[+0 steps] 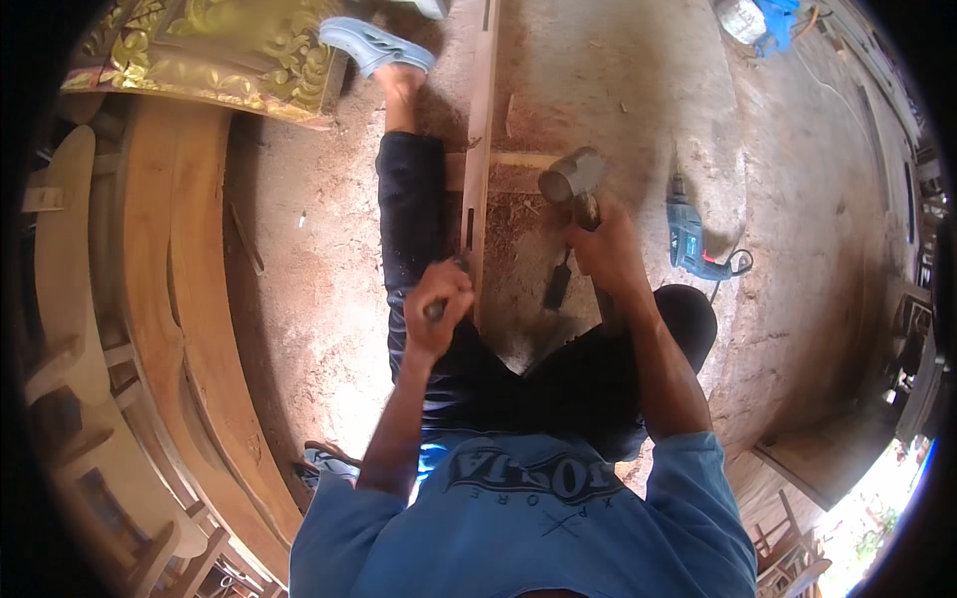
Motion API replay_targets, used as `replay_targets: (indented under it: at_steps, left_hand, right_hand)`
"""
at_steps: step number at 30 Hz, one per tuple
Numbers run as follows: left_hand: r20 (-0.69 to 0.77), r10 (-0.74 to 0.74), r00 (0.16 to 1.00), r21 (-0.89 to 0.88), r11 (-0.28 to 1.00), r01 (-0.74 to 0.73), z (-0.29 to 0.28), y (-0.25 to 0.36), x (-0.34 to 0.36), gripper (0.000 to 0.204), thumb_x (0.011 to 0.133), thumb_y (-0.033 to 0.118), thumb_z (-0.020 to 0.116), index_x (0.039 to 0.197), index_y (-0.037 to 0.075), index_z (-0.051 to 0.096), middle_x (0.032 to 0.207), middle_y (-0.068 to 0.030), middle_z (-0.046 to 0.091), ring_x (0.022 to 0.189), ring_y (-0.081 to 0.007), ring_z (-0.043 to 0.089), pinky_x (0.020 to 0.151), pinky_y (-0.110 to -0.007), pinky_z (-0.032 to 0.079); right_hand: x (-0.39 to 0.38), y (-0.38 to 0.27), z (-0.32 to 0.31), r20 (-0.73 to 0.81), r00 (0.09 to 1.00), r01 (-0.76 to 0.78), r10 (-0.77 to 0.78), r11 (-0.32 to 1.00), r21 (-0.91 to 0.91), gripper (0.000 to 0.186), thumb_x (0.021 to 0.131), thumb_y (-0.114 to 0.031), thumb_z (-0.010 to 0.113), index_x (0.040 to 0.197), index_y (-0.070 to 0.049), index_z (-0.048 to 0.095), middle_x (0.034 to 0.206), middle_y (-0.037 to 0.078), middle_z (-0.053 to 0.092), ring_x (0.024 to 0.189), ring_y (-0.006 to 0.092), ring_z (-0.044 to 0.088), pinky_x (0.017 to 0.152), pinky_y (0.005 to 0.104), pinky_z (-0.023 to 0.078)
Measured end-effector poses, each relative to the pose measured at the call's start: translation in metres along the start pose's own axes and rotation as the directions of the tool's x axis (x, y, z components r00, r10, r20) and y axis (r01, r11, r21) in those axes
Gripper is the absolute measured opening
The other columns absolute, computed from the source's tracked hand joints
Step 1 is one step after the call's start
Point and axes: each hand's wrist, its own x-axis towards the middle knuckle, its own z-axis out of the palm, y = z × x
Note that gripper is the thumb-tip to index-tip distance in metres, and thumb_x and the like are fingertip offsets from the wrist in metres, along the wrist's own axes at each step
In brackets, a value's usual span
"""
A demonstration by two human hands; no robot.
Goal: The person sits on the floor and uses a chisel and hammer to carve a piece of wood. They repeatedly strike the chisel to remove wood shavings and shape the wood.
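So we've got our left hand (439, 299) wrapped round a small hand tool with a dark rounded handle (435, 311), near the close end of a long, narrow, pale wooden beam (480, 130) with slots cut in it; can't make out the tip. The beam crosses a flat wooden crosspiece (518, 182) on the dusty brown floor (299, 259). Our right hand (608, 244) grips a mallet with a fat grey cylindrical head (568, 179), off the beam's right edge. Further right lies a blue-green power drill (686, 234)
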Motion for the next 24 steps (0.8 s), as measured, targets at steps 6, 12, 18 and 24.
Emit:
replay_targets:
  at_steps: [6, 12, 18, 24]
  left_hand:
    - [-0.029, -0.106, 0.994, 0.21, 0.972, 0.109, 0.005, -0.007, -0.087, 0.014, 0.084, 0.001, 0.075, 0.097, 0.002, 0.069, 0.13, -0.0241, 0.062, 0.129, -0.0381, 0.056, 0.111, -0.044, 0.039]
    - [0.123, -0.914, 0.387, -0.117, 0.374, 0.92, 0.0, 0.035, -0.046, 0.073, 0.092, 0.004, 0.063, 0.158, 0.019, 0.036, 0.11, -0.0133, 0.063, 0.066, -0.0185, 0.069, 0.053, -0.029, 0.053]
    - [0.145, -0.865, 0.48, -0.233, 0.442, 0.866, 0.004, 0.0, -0.03, 0.072, 0.089, 0.002, 0.064, 0.156, 0.017, 0.041, 0.081, -0.0074, 0.058, 0.055, -0.014, 0.056, 0.046, -0.03, 0.046]
    - [0.147, -0.786, 0.6, -0.025, 0.604, 0.797, 0.003, -0.003, -0.053, 0.061, 0.092, 0.002, 0.062, 0.15, 0.017, 0.049, 0.07, -0.0023, 0.056, 0.055, -0.0116, 0.055, 0.047, -0.028, 0.046]
  right_hand:
    - [0.002, -0.01, 0.01, 0.117, 0.992, 0.017, -0.038, 0.985, 0.171, 0.021, 0.084, -0.018, 0.069, 0.092, 0.0, 0.062, 0.064, 0.01, 0.058, 0.055, 0.0189, 0.058, 0.057, 0.0389, 0.048]
    - [-0.006, -0.013, 0.018, 0.067, 0.998, -0.025, 0.021, 0.998, 0.063, 0.02, 0.085, -0.017, 0.068, 0.088, 0.0, 0.06, 0.062, 0.004, 0.056, 0.052, 0.014, 0.055, 0.05, 0.0352, 0.044]
    - [-0.008, -0.01, 0.017, 0.129, 0.991, -0.049, 0.032, 0.99, 0.13, 0.021, 0.089, -0.02, 0.068, 0.084, 0.0, 0.061, 0.057, 0.002, 0.053, 0.047, 0.0115, 0.053, 0.045, 0.032, 0.04]
    - [-0.002, -0.019, 0.025, 0.114, 0.993, -0.004, -0.001, 0.999, 0.05, 0.026, 0.089, -0.023, 0.07, 0.088, 0.001, 0.061, 0.059, 0.004, 0.056, 0.049, 0.0149, 0.056, 0.048, 0.0343, 0.044]
